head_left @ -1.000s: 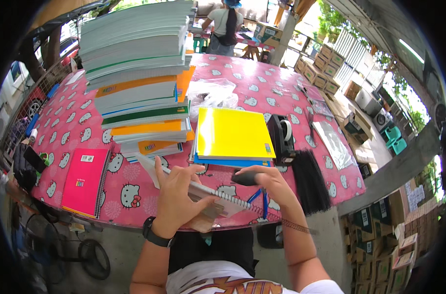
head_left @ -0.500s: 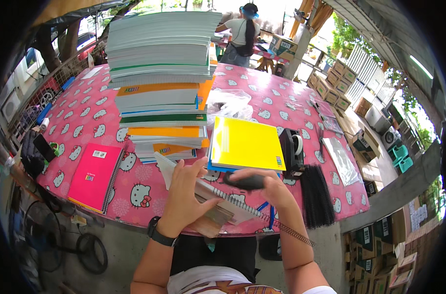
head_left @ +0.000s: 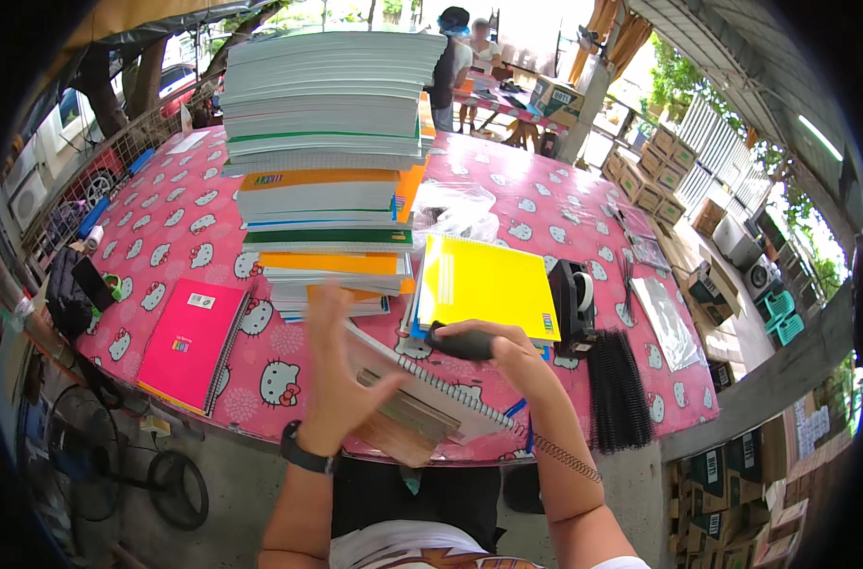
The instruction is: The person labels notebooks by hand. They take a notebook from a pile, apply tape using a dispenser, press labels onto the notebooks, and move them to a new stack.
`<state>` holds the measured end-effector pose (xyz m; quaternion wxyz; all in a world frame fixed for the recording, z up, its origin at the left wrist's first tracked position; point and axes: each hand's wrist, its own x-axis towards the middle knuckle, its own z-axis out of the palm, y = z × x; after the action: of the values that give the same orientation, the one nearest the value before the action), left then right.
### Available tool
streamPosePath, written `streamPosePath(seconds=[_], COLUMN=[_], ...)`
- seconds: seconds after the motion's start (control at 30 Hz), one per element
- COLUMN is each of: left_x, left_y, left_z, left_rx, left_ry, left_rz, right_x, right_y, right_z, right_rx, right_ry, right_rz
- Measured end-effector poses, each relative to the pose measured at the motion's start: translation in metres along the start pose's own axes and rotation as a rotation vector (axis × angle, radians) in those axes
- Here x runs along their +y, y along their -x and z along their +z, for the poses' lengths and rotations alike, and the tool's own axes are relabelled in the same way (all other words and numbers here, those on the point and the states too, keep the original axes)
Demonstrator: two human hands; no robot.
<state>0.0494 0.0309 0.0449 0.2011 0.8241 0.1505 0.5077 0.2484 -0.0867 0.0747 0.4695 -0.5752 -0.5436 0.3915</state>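
Observation:
A notebook (head_left: pixel 379 358) with a black wire coil (head_left: pixel 460 394) along its edge lies tilted at the table's near edge. The coil's loose tail (head_left: pixel 569 460) runs out past the notebook's right end, over my right forearm. My left hand (head_left: pixel 341 379), blurred, is raised at the notebook's left side with fingers spread and nothing in them. My right hand (head_left: pixel 519 358) grips a black oblong tool (head_left: pixel 462 343) above the coil; its working end is unclear. Under the notebook lies a wooden board (head_left: pixel 403 431).
A tall stack of notebooks and paper (head_left: pixel 327 104) stands behind. Yellow notebooks (head_left: pixel 488 284), a tape dispenser (head_left: pixel 572 299) and black coils (head_left: pixel 619 389) lie right of centre; pink notebooks (head_left: pixel 189 337) lie left. Two people (head_left: pixel 483 52) are at a far table.
My left hand's fingers have lifted and spread upward, now blurred by motion. My right hand with the black tool has shifted slightly left along the coil. A second person shows in the background.

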Motion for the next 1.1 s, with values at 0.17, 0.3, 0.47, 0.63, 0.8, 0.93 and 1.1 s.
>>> streamPosePath(seconds=[0.17, 0.3, 0.47, 0.63, 0.8, 0.93, 1.1], left_x=[-0.070, -0.077, -0.066, -0.062, -0.063, -0.061, -0.057], left_y=[0.016, 0.025, 0.024, 0.023, 0.021, 0.024, 0.022], left_z=[0.002, 0.011, 0.015, 0.014, 0.013, 0.016, 0.016], left_rx=[0.171, 0.148, 0.192, 0.192, 0.165, 0.202, 0.235], left_ry=[0.940, 0.979, 0.961, 1.005, 0.995, 1.034, 1.020], left_rz=[-0.473, -0.587, -0.602, -0.643, -0.629, -0.645, -0.625], right_x=[0.016, 0.008, 0.028, 0.019, 0.015, 0.028, 0.022], right_y=[-0.019, -0.009, -0.014, -0.026, -0.048, -0.050, -0.058], right_z=[0.004, 0.018, 0.011, 0.015, 0.010, 0.010, 0.022], right_rx=[0.092, -0.129, 0.104, -0.110, -0.056, -0.048, -0.067], right_ry=[0.398, -0.174, -0.087, -0.034, 0.075, 0.046, 0.141], right_rz=[-0.042, -0.286, 0.028, -0.095, 0.166, 0.012, -0.130])
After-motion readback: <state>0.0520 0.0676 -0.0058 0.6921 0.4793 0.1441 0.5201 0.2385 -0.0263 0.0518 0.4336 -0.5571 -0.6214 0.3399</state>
